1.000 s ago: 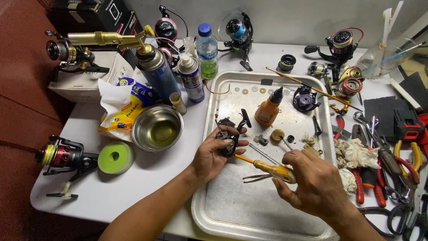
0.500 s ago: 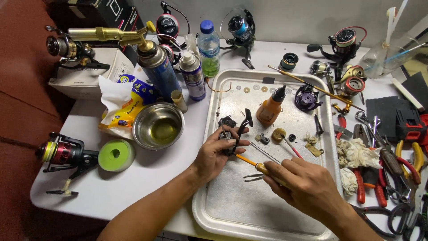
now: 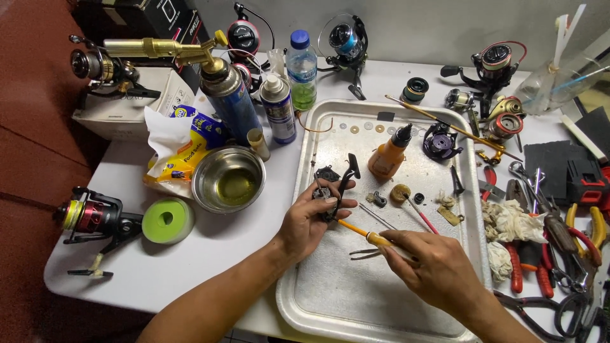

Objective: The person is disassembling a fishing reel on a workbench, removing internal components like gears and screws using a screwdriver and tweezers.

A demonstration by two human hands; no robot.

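Observation:
My left hand [image 3: 306, 222] grips a black fishing reel body [image 3: 335, 186] over the left part of a metal tray [image 3: 305, 146]. My right hand [image 3: 431, 263] holds an orange-handled screwdriver [image 3: 370, 235], its tip pointing up-left against the reel body. An orange squeeze bottle [image 3: 389, 156] stands upright further back in the tray. Small washers [image 3: 365, 127] lie in a row along the tray's far edge. Loose small parts, a red-handled tool [image 3: 419, 215] and tweezers [image 3: 365, 252] lie on the tray near my hands.
Left of the tray stand a steel bowl of yellowish liquid [image 3: 229, 179], a green tape roll [image 3: 168, 220], spray cans [image 3: 277, 108], a gas torch [image 3: 219, 89] and a water bottle [image 3: 302, 70]. Several reels [image 3: 92, 216] sit around the table. Pliers [image 3: 575, 238] and rags [image 3: 508, 222] crowd the right side.
My right hand with the screwdriver has shifted slightly up-left, bringing the tip against the reel body. My left hand keeps holding the part in about the same place.

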